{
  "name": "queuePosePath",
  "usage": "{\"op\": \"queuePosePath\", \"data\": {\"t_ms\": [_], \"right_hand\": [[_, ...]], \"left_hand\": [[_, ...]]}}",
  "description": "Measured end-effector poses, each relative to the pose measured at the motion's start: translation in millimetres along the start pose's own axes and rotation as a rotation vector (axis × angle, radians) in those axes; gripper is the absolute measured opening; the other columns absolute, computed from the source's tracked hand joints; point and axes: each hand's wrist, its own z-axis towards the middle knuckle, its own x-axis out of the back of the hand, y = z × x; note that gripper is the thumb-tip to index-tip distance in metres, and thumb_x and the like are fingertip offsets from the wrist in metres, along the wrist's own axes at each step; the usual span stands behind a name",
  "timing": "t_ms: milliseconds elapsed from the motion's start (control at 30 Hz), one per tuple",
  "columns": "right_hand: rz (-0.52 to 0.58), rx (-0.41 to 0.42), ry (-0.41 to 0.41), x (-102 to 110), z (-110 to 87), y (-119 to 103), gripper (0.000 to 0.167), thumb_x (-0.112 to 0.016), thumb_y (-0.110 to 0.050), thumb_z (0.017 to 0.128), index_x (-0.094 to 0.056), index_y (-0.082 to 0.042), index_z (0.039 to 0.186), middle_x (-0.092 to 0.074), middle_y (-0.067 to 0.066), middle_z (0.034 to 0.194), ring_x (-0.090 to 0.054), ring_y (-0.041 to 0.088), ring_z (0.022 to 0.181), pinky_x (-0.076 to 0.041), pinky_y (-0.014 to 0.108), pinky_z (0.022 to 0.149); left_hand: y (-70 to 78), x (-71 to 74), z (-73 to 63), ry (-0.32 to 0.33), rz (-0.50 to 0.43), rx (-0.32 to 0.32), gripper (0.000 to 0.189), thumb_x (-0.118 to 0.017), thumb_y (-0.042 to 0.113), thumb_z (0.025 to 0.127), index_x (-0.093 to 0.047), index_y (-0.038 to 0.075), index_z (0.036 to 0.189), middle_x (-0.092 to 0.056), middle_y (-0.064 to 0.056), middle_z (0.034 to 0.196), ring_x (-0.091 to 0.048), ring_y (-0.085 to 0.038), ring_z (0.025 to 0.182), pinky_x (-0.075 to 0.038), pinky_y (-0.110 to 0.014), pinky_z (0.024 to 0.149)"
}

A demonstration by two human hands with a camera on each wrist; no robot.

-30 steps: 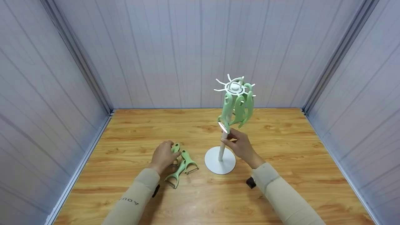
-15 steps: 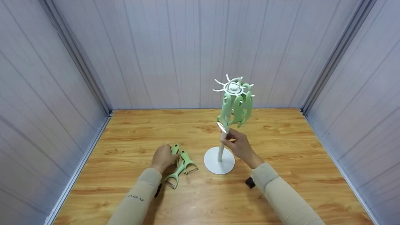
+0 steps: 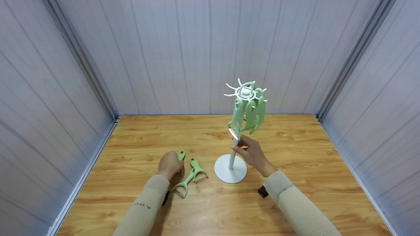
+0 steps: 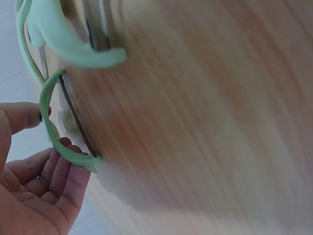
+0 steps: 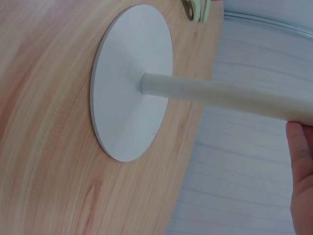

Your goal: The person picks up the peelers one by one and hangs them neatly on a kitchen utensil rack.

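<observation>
My left hand [image 3: 169,165] grips a green peeler [image 3: 181,155] at the left of the wooden table. In the left wrist view, thumb and fingers close about the Y-shaped head of this peeler [image 4: 45,100], its blade facing the tabletop. Just right of that hand lie two more green peelers, one upper peeler [image 3: 197,167] overlapping the end of a lower peeler [image 3: 187,180]. With fingertips and thumb, my right hand [image 3: 252,154] pinches the pole [image 3: 232,160] of a white hook stand. Several green peelers [image 3: 251,114] hang from its hooks.
The round white base [image 3: 224,170] stands flat on the table [image 3: 216,206]. White hooks [image 3: 230,86] on the stand's left side carry nothing. Pale panel walls [image 3: 197,59] enclose the table at the back and both sides.
My left hand has drawn slightly left with its peeler, opening a gap from the two lying peelers. The right hand keeps its place on the pole.
</observation>
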Motion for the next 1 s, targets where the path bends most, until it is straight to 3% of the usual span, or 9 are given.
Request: {"op": "queuePosePath", "data": {"t_ms": [200,400,533,667,867,1000], "right_hand": [[-0.005,-0.019,-0.003,0.5,-0.4,-0.3,0.028,-0.077,-0.001,0.099,-0.073,0.004,0.126,-0.078,0.023,0.108,-0.078,0.028,0.097,-0.064,0.020,0.076],[-0.009,-0.001,-0.007,0.7,-0.3,-0.4,0.027,-0.077,-0.002,0.100,-0.073,0.004,0.126,-0.078,0.023,0.107,-0.078,0.024,0.095,-0.065,0.021,0.076],[-0.003,0.008,-0.001,0.7,-0.9,1.2,0.028,-0.078,0.000,0.099,-0.073,0.005,0.126,-0.078,0.023,0.107,-0.077,0.017,0.095,-0.065,0.021,0.076],[0.004,0.021,0.007,0.6,-1.2,1.5,0.028,-0.077,0.002,0.099,-0.072,0.006,0.126,-0.078,0.025,0.107,-0.077,0.014,0.094,-0.065,0.019,0.076],[0.012,0.015,0.008,-0.3,0.0,2.5,0.027,-0.078,0.003,0.098,-0.073,0.006,0.125,-0.076,0.030,0.108,-0.077,0.013,0.094,-0.064,0.018,0.076],[0.012,0.021,0.006,-0.7,0.7,3.3,0.027,-0.078,0.003,0.098,-0.073,0.006,0.124,-0.076,0.030,0.108,-0.076,0.011,0.093,-0.065,0.019,0.076]], "left_hand": [[-2.7,9.3,-0.9,0.063,-0.010,0.005,0.039,-0.065,0.008,0.098,-0.052,0.015,0.061,-0.041,0.002,0.053,-0.037,-0.015,0.049,-0.032,-0.028,0.049],[1.2,20.8,-1.0,0.141,-0.047,-0.018,0.034,-0.074,0.028,0.103,-0.067,0.007,0.079,-0.054,-0.002,0.062,-0.047,-0.017,0.053,-0.039,-0.030,0.050],[4.9,27.4,-2.1,0.165,-0.087,-0.032,0.020,-0.072,0.020,0.102,-0.077,0.001,0.098,-0.068,-0.007,0.074,-0.058,-0.018,0.060,-0.045,-0.030,0.053],[10.8,32.5,-3.7,0.195,-0.124,-0.076,0.024,-0.070,0.014,0.101,-0.078,-0.004,0.116,-0.077,-0.013,0.086,-0.068,-0.021,0.069,-0.056,-0.035,0.061],[18.3,35.7,-5.5,0.256,-0.156,-0.133,0.028,-0.073,0.015,0.101,-0.078,-0.003,0.122,-0.080,-0.016,0.096,-0.073,-0.026,0.079,-0.064,-0.049,0.077],[23.8,37.7,-8.9,0.268,-0.192,-0.163,0.030,-0.073,0.015,0.102,-0.076,-0.003,0.126,-0.080,-0.017,0.101,-0.076,-0.025,0.078,-0.066,-0.051,0.078]]}}
